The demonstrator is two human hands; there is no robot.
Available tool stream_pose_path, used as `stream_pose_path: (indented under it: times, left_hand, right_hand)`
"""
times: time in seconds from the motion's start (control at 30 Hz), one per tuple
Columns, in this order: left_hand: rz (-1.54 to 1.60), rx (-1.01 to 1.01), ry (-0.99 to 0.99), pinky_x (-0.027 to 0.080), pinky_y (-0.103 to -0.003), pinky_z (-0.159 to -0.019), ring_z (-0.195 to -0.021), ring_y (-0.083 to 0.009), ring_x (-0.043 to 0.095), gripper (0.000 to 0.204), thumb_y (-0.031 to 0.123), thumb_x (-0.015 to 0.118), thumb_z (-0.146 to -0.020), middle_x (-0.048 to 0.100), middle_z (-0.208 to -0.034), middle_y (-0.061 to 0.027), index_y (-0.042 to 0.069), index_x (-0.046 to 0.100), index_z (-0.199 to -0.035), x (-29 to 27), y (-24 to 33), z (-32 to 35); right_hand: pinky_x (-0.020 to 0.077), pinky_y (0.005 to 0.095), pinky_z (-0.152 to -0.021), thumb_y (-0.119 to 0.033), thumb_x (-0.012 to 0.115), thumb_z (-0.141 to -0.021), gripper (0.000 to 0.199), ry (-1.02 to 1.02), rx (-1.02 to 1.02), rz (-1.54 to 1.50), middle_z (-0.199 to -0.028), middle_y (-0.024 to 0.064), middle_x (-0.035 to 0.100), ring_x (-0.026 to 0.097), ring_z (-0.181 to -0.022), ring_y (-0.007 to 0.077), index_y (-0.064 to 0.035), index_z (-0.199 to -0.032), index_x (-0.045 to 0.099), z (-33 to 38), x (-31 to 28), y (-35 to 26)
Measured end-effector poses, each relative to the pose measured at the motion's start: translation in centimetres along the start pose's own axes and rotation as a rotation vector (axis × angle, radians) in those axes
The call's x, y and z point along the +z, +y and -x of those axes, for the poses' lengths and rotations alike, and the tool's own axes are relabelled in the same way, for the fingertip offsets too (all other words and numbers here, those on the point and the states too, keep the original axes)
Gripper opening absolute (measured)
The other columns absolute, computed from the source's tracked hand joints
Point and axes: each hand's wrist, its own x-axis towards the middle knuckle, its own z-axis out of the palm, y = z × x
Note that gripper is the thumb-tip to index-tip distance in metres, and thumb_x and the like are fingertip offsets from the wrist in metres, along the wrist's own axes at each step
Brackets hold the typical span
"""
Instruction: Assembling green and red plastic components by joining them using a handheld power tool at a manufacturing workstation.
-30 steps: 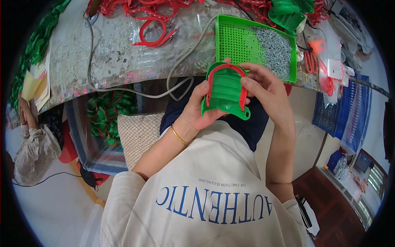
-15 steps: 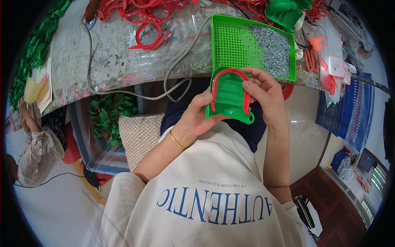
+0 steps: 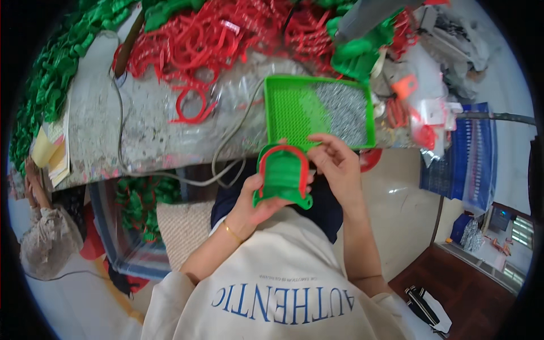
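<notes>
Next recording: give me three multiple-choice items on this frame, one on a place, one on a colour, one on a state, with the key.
1. Where is the green mesh tray?
A. On the worktable, just beyond the hands
B. On the floor
C. On the person's lap

2. What colour is the U-shaped band fitted on the green plastic part?
A. Blue
B. Red
C. Yellow

3. How is the green plastic part held?
A. Lying loose on the table
B. Pinched in the right hand alone
C. Gripped in the left hand while the right hand touches its upper edge

Key: 1 A, the tray sits at the worktable edge above the hands. 2 B, the band along the part's top is red. 3 C, the left hand's fingers wrap the part from below and the right hand's fingertips meet its top.
</notes>
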Motion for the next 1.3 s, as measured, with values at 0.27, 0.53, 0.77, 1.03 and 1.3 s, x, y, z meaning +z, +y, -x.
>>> stream_pose_path:
  times: [0.27, 0.53, 0.77, 1.03, 1.3]
  left_hand:
    - [0.008, -0.063, -0.099, 0.042, -0.055, -0.096, -0.117, -0.042, 0.047, 0.083, 0.036, 0.074, -0.072, 0.047, -0.126, -0.0241, 0.027, 0.031, -0.143, 0.2, 0.2, -0.5]
    - [0.008, -0.059, -0.154, 0.044, -0.048, -0.099, -0.117, -0.0371, 0.052, 0.073, 0.043, 0.06, -0.082, 0.047, -0.129, -0.0266, -0.003, 0.038, -0.134, 0.6, 0.5, -2.0]
    - [0.021, -0.051, -0.127, 0.048, -0.049, -0.094, -0.115, -0.0348, 0.054, 0.071, 0.046, 0.058, -0.084, 0.049, -0.128, -0.0261, 0.0, 0.039, -0.135, 0.6, 0.5, -2.5]
    - [0.094, -0.043, -0.09, 0.049, -0.05, -0.091, -0.112, -0.0383, 0.053, 0.08, 0.049, 0.063, -0.081, 0.046, -0.128, -0.0283, -0.001, 0.035, -0.136, 0.7, 0.2, -3.6]
    - [0.069, -0.038, -0.087, 0.048, -0.049, -0.093, -0.112, -0.0363, 0.054, 0.075, 0.049, 0.059, -0.083, 0.047, -0.129, -0.027, 0.0, 0.037, -0.136, 0.2, 0.4, -3.8]
  right_hand:
    - [0.0409, 0.0341, -0.096, -0.02, 0.058, -0.091, 0.05, 0.304, -0.769, 0.182, -0.122, 0.0138, 0.055, 0.052, -0.111, 0.0214, 0.0033, -0.132, 0.04, -11.2, -3.9, -12.1]
    - [0.0445, 0.031, -0.081, -0.037, 0.066, -0.084, 0.064, -0.932, -0.533, 0.031, -0.101, 0.009, 0.056, 0.055, -0.093, 0.0181, -0.0029, -0.133, 0.042, -16.6, -6.4, -16.5]
    - [0.0458, 0.0316, -0.061, -0.03, 0.07, -0.079, 0.038, -0.662, -0.461, -0.121, -0.067, 0.0044, 0.051, 0.052, -0.059, 0.0161, -0.0055, -0.102, 0.052, -9.1, -2.9, -15.0]
    - [0.0415, 0.028, -0.052, 0.003, 0.056, -0.085, 0.015, 0.124, -0.593, -0.203, -0.064, 0.0035, 0.048, 0.047, -0.053, 0.0113, 0.0021, -0.099, 0.053, -10.4, 0.7, -8.1]
    - [0.0426, 0.0276, -0.053, 0.002, 0.057, -0.085, 0.01, 0.181, -0.624, -0.22, -0.065, 0.0023, 0.05, 0.047, -0.053, 0.011, 0.0006, -0.094, 0.053, -13.7, 1.5, -3.8]
